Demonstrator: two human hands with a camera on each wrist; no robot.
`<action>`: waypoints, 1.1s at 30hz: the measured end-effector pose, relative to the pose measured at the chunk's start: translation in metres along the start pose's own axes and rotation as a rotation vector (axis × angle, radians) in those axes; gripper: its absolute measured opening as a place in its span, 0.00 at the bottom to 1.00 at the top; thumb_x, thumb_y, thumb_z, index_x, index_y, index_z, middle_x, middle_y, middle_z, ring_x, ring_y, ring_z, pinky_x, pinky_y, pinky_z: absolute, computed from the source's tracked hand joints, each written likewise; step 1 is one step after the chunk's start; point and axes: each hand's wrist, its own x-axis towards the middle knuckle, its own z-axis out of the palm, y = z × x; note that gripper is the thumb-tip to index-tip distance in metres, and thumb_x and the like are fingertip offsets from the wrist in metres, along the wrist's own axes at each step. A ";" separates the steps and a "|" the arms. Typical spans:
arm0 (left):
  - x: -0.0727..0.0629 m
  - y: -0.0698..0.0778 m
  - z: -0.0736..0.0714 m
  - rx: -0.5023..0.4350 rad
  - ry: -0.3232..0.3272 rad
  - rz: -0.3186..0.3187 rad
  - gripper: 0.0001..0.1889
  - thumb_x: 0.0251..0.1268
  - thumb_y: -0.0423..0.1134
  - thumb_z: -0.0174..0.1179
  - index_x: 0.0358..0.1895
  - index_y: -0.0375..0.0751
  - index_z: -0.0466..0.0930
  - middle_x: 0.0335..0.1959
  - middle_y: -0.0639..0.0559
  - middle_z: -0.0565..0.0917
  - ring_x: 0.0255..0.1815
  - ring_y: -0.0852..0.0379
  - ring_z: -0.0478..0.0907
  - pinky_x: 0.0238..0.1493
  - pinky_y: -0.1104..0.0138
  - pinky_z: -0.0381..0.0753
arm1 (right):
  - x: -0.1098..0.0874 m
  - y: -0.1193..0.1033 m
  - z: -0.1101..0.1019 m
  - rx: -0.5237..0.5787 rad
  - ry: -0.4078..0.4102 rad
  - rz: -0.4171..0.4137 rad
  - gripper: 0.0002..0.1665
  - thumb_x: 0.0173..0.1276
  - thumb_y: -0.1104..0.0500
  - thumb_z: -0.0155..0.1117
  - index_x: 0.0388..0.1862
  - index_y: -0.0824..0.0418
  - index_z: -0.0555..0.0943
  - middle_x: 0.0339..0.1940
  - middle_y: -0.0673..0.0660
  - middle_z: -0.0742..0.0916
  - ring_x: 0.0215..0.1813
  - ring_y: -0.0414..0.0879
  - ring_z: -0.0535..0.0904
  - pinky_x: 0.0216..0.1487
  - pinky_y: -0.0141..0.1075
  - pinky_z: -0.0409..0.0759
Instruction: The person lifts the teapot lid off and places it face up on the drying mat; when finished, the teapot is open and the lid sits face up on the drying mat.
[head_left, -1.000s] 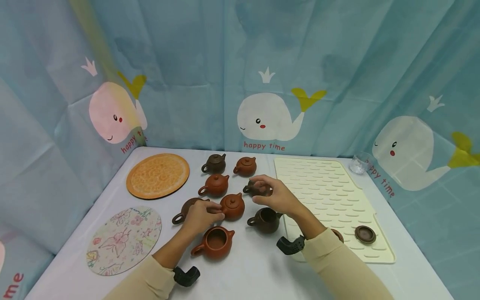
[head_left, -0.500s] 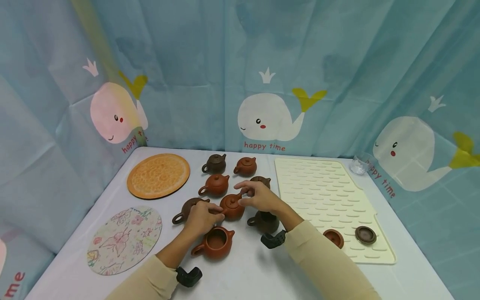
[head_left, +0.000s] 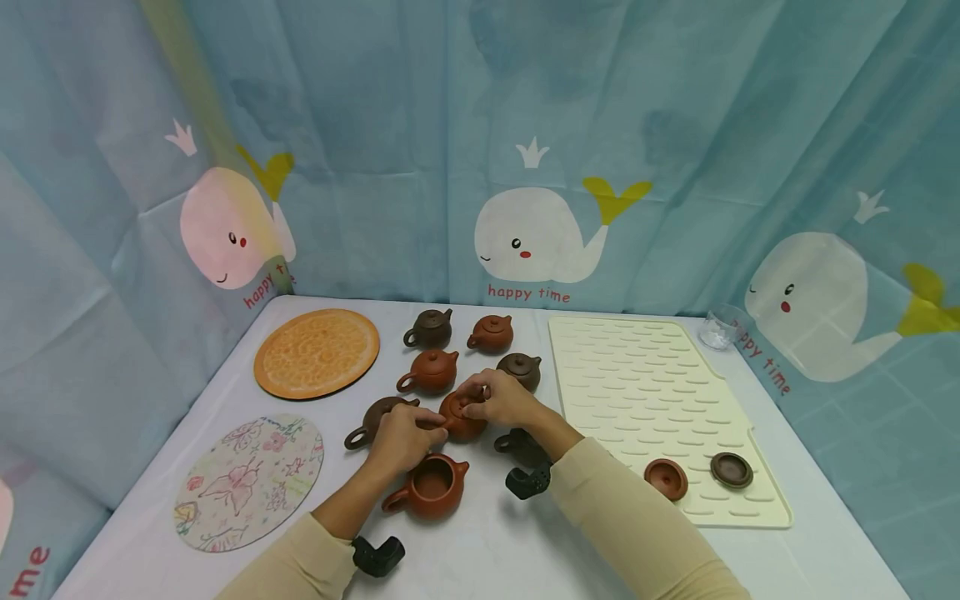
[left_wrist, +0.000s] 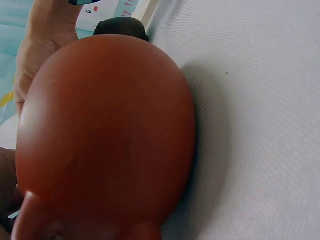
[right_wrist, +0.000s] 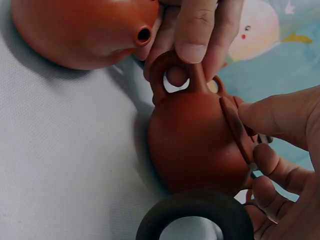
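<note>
Left hand (head_left: 405,437): gripping a red-brown clay teapot (right_wrist: 195,142) by its loop handle (right_wrist: 157,82). The right-wrist view shows the thumb laid over the loop; from the head this is hidden. Right hand (head_left: 504,402): thumb and fingertips curled in a pinch on that pot's lid (right_wrist: 232,126); seated or slightly raised, cannot tell. Left-wrist view is mostly filled by a red-brown clay body, no help on the grip.

Clock centred on the held pot, head view, 12 pointing away from the person. At 7, near, a lidless red-brown teapot (head_left: 435,492); its spout hole shows only from the right wrist. At 9, a dark brown teapot (head_left: 378,412), partly behind the left hand. At 4, a second dark pot (head_left: 516,446), largely under the right arm; right wrist catches its ring handle (right_wrist: 150,222). At 11, a red-brown teapot, lid on (head_left: 432,372); at 2, a dark lidded one (head_left: 521,371). Well apart, between 3 and 4: two loose lids (head_left: 731,469) on a cream ridged mat (head_left: 630,392).
</note>
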 end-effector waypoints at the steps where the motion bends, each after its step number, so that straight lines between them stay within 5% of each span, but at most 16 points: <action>1: 0.000 0.000 0.000 -0.003 -0.001 -0.003 0.08 0.55 0.36 0.71 0.40 0.43 0.89 0.40 0.51 0.85 0.44 0.53 0.79 0.42 0.56 0.78 | 0.000 -0.001 0.001 -0.005 0.006 0.007 0.14 0.59 0.65 0.70 0.44 0.58 0.86 0.37 0.48 0.83 0.41 0.46 0.74 0.40 0.37 0.74; 13: -0.003 -0.002 0.001 -0.004 0.000 0.022 0.08 0.56 0.36 0.70 0.40 0.42 0.89 0.41 0.50 0.86 0.47 0.51 0.79 0.43 0.55 0.77 | -0.001 -0.003 0.008 -0.155 0.073 -0.016 0.07 0.64 0.62 0.68 0.41 0.58 0.87 0.36 0.47 0.80 0.37 0.42 0.75 0.38 0.35 0.75; 22: -0.002 -0.004 0.001 0.001 0.002 0.033 0.08 0.56 0.36 0.70 0.40 0.42 0.89 0.41 0.50 0.86 0.47 0.50 0.79 0.44 0.54 0.77 | 0.003 -0.007 0.007 -0.304 0.044 -0.072 0.05 0.67 0.61 0.66 0.40 0.59 0.84 0.36 0.48 0.80 0.40 0.41 0.76 0.42 0.35 0.75; 33: -0.002 -0.002 0.001 0.001 0.000 0.031 0.08 0.57 0.36 0.69 0.40 0.43 0.89 0.41 0.51 0.86 0.48 0.51 0.79 0.45 0.54 0.77 | -0.004 0.000 0.001 -0.029 0.137 0.024 0.05 0.72 0.59 0.60 0.36 0.58 0.82 0.29 0.48 0.81 0.32 0.42 0.75 0.33 0.35 0.74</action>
